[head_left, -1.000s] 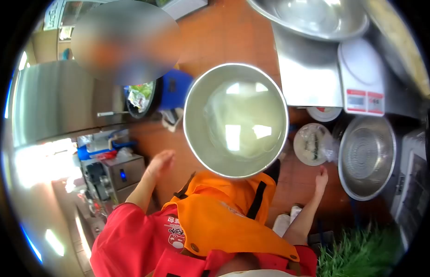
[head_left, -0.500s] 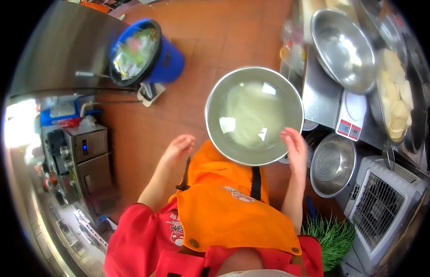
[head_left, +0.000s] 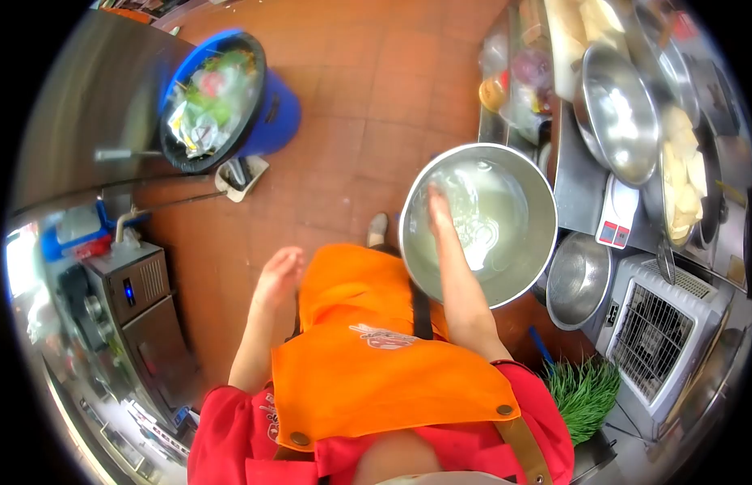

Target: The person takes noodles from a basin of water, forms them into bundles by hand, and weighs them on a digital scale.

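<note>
A big round metal pot [head_left: 537, 190] with cloudy, pale greenish liquid stands to the front right of my orange apron [head_left: 376, 356]. Over its left part reaches my right hand [head_left: 439, 208], fingertips at the liquid, where ripples show; the fingers look extended and nothing shows in them. Left of the apron, my left hand [head_left: 279, 275] hangs above the tiled floor, fingers loosely bent and apart, touching nothing.
A blue bin [head_left: 275, 117] full of scraps stands at the upper left, a steel machine [head_left: 133, 283] at the left. On the right are a steel bowl [head_left: 622, 113], a white scale [head_left: 618, 212], a perforated basin [head_left: 580, 279], a grey caged unit [head_left: 659, 343] and green leafy stalks [head_left: 584, 396].
My right hand has moved from the pot's right rim to over the liquid, which now ripples. The pot appears further right and lower in view. My left hand has shifted slightly left.
</note>
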Action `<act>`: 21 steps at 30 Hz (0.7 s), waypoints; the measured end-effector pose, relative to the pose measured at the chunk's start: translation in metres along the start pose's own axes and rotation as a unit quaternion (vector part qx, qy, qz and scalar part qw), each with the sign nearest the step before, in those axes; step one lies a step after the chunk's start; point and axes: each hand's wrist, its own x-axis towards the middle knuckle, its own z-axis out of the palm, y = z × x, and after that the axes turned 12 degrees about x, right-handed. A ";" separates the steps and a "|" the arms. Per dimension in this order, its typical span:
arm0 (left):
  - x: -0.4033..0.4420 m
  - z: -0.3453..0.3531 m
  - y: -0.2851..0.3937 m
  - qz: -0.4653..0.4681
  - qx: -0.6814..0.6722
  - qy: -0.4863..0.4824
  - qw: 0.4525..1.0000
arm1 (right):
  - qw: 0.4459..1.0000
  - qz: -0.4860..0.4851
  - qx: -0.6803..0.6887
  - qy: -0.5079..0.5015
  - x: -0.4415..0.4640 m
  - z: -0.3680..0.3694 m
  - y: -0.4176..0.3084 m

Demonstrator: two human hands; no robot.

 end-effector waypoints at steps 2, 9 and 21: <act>0.006 -0.016 0.002 0.003 0.000 0.005 1.000 | 0.998 0.043 0.008 0.046 -0.021 0.022 -0.021; 0.020 -0.026 0.009 0.005 0.007 -0.011 1.000 | 0.979 0.021 0.187 0.079 0.018 0.022 0.008; 0.047 0.018 0.020 0.031 0.056 -0.123 0.990 | 0.980 -0.131 0.135 -0.069 -0.100 0.028 -0.018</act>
